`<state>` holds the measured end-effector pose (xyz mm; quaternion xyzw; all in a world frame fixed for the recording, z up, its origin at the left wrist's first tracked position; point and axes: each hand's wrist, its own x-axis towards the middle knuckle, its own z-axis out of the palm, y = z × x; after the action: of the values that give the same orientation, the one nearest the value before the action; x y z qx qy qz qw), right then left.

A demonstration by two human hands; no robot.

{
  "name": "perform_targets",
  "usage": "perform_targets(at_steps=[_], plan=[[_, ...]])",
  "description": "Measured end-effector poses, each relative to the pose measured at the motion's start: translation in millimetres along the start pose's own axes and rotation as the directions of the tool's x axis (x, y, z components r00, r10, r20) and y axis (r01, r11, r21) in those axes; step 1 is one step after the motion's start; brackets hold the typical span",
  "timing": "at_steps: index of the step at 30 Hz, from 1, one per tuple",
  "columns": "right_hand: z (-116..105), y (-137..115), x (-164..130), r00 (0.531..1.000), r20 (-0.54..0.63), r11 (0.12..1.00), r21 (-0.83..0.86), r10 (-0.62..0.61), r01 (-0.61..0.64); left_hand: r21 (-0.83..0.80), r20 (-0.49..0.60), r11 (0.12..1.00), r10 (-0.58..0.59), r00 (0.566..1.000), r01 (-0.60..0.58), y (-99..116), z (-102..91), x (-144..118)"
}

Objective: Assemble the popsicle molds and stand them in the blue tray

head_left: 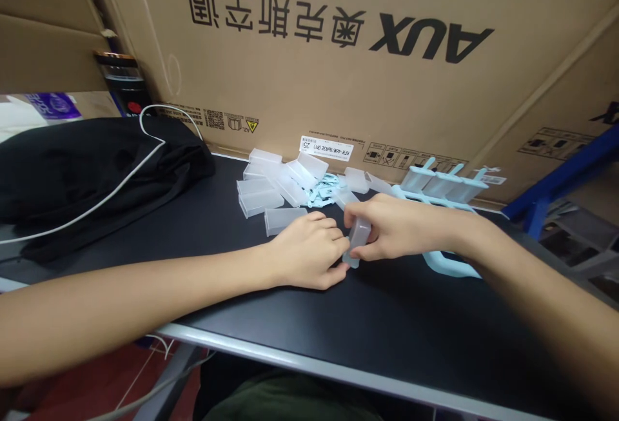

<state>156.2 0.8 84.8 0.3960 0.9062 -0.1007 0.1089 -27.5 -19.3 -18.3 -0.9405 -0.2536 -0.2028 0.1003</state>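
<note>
Both hands, left (309,250) and right (394,227), pinch one frosted, boxy plastic cap (358,238) over matte black tabletop (338,318).

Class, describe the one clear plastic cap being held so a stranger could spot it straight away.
Start at the big brown AUX cardboard box behind the black table. In front of it lies a pile of frosted clear plastic caps. The one meant, the small frosted clear plastic cap, is off the pile, pinched between both hands: left hand, right hand.
</note>
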Motion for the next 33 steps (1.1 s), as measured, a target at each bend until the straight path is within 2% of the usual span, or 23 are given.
perform_targets(at_steps=[4, 11, 15, 20, 25, 29, 33], plan=[[8, 0, 2, 0.999, -0.046, 1.0, -0.02, 0.01, -0.011, -0.046, 0.006, 0.999, -0.015, 1.0, 0.016, -2, -0.8, 0], [34, 7, -9, 0.981, -0.173, 0.963, 0.268, 0.09, -0.042, -0.078, -0.008, 0.997, -0.003, 1.0, 0.002, -5, -1.9, 1], [47, 9, -17, 0.955, -0.254, 0.94, 0.335, 0.152, -0.06, -0.083, -0.01, 0.997, -0.007, 1.0, 0.006, -6, -0.5, 1], [57, 12, -17, 0.939, -0.308, 0.921, 0.389, 0.156, -0.025, -0.067, -0.004, 0.998, 0.021, 1.0, -0.022, -8, 3.0, 1], [71, 17, -11, 0.892, -0.415, 0.902, 0.432, 0.18, 0.019, -0.038, -0.001, 0.998, 0.044, 0.999, -0.044, -11, 5.3, 1], [82, 22, -9, 0.853, -0.472, 0.865, 0.499, 0.222, 0.051, -0.029, 0.007, 0.999, -0.014, 1.0, 0.014, -14, 6.2, 1], [87, 27, -8, 0.834, -0.506, 0.872, 0.486, 0.221, 0.064, -0.098, 0.011, 0.993, -0.064, 0.998, 0.065, -16, 7.6, 0]])
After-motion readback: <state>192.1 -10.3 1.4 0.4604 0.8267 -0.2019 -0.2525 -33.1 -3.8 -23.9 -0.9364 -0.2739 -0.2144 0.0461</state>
